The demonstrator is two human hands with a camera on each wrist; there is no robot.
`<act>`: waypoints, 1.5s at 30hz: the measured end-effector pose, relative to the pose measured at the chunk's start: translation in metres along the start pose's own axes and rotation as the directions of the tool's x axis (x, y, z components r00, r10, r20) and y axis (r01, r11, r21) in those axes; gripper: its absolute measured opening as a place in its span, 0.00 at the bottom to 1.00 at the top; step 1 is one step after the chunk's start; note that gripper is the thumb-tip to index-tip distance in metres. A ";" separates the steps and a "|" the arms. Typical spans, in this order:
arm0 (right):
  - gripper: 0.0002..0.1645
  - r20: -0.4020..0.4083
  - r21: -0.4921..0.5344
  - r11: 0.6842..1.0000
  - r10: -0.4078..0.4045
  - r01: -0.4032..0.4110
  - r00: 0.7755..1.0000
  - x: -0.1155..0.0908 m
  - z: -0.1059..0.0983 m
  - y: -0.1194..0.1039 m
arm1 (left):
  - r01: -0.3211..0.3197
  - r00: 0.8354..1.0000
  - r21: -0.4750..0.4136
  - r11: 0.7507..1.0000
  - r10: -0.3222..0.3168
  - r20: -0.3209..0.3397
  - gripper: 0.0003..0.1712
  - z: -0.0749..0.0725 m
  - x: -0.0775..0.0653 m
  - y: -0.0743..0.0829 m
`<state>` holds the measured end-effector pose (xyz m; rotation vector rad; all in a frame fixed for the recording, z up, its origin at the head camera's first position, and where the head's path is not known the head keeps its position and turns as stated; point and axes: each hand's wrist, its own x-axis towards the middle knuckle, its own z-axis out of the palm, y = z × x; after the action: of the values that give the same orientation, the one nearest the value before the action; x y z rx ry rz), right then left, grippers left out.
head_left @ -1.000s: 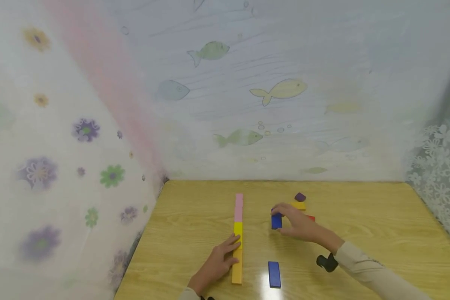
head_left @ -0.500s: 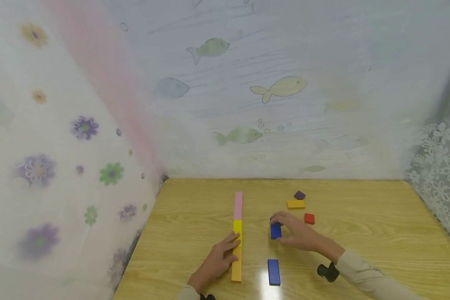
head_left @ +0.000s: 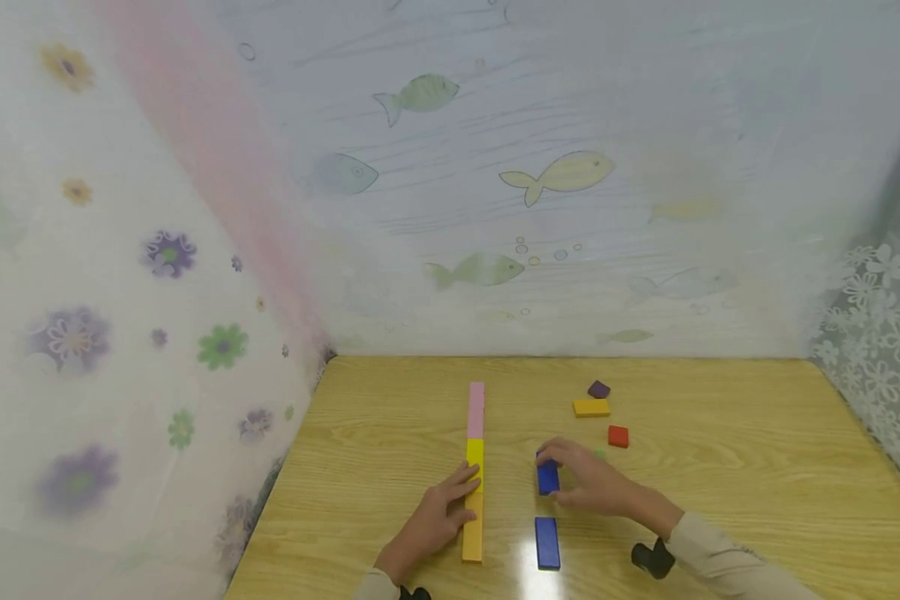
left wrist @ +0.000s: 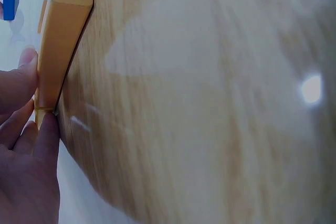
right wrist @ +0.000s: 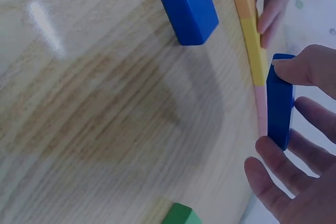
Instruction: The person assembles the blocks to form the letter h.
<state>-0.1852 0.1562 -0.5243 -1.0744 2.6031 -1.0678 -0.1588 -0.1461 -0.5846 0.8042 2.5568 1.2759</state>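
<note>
On the wooden table, a straight row runs away from the person: an orange block (head_left: pixel 473 542) nearest, a yellow block (head_left: pixel 476 451) beyond it, pink blocks (head_left: pixel 476 408) at the far end. My left hand (head_left: pixel 429 527) rests along the row, fingertips on the yellow block and thumb on the orange one. To the right, my right hand (head_left: pixel 598 485) pinches a blue block (right wrist: pixel 280 108) between thumb and fingers, apart from the table in the right wrist view. A second blue block (head_left: pixel 547 543) lies flat in front of it, roughly parallel to the row.
Beyond the right hand lie a red block (head_left: pixel 618 437), a yellow-orange block (head_left: pixel 591 408) and a purple block (head_left: pixel 598 389). A green block (right wrist: pixel 181 214) is mostly hidden behind the right hand in the head view. Painted walls bound the table (head_left: pixel 735 433) at the back and left.
My right hand has moved toward the person with the blue block, nearer the lying blue block. The red and yellow-orange blocks and part of a green one have come into sight. The left hand stays put.
</note>
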 end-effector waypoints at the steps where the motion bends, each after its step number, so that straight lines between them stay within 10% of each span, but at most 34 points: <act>1: 0.23 0.003 0.002 1.000 0.003 -0.003 1.000 0.000 0.001 0.000 | 0.001 1.000 0.001 1.000 -0.001 0.000 0.28 0.000 0.000 0.000; 21: 0.22 0.012 0.026 0.996 -0.089 0.089 0.996 -0.001 0.022 0.011 | -0.037 0.999 0.009 0.999 0.037 -0.018 0.27 -0.001 -0.001 0.000; 45: 0.22 0.121 0.063 0.998 -0.024 0.017 0.992 0.000 0.025 0.016 | -0.022 1.000 0.011 1.000 0.022 -0.019 0.27 0.001 0.000 -0.001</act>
<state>-0.1854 0.1499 -0.5533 -1.1176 2.4541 -1.0450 -0.1588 -0.1460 -0.5859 0.8283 2.5794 1.2831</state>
